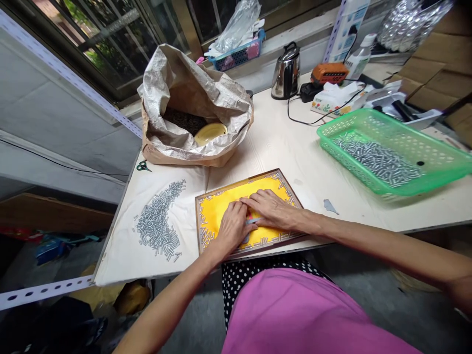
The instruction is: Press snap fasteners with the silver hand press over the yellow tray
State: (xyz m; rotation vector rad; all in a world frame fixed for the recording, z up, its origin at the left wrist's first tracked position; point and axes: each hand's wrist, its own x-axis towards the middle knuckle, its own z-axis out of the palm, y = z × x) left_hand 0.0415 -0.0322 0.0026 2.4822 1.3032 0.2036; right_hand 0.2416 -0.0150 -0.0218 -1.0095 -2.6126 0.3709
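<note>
Both hands meet over a shallow tray (291, 189) with a yellow bottom, at the table's front edge. My left hand (233, 223) is bent with its fingers drawn together. Beside it, my right hand (272, 210) is also closed, its fingertips touching the left ones. A light grey-blue strip (252, 221) and a bit of pink show between the hands; the fingers cover the rest, so what it is stays unclear. Small metal pins (205, 235) lie along the tray's edges. Left of the tray, a heap of similar silvery pins (158, 223) rests on the table.
A large open sack (195, 152) with dark small pieces and a yellow round dish (211, 133) stands behind the tray. At right is a green basket (368, 189) of metal pins. Scissors (143, 166), a kettle (285, 73) and an orange battery pack (329, 73) are farther back.
</note>
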